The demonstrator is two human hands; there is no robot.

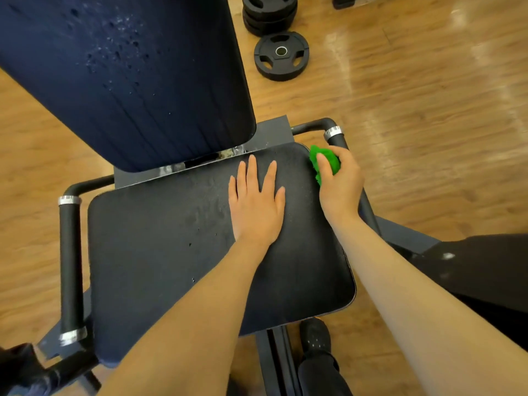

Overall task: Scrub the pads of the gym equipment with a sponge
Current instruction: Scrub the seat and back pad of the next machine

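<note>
A black seat pad [160, 252] of a gym machine fills the middle of the head view, with wet streaks near its far edge. Behind it rises a dark blue back pad [128, 75] dotted with droplets. My left hand [257, 204] lies flat on the seat pad, fingers spread, holding nothing. My right hand [340, 181] is closed on a green sponge [321, 158], which presses against the seat pad's far right corner.
Black padded handles flank the seat, one on the left [70, 261] and one at the far right [335, 135]. Weight plates [281, 55] lie on the wooden floor behind. My foot in a black shoe [315, 338] stands below the seat.
</note>
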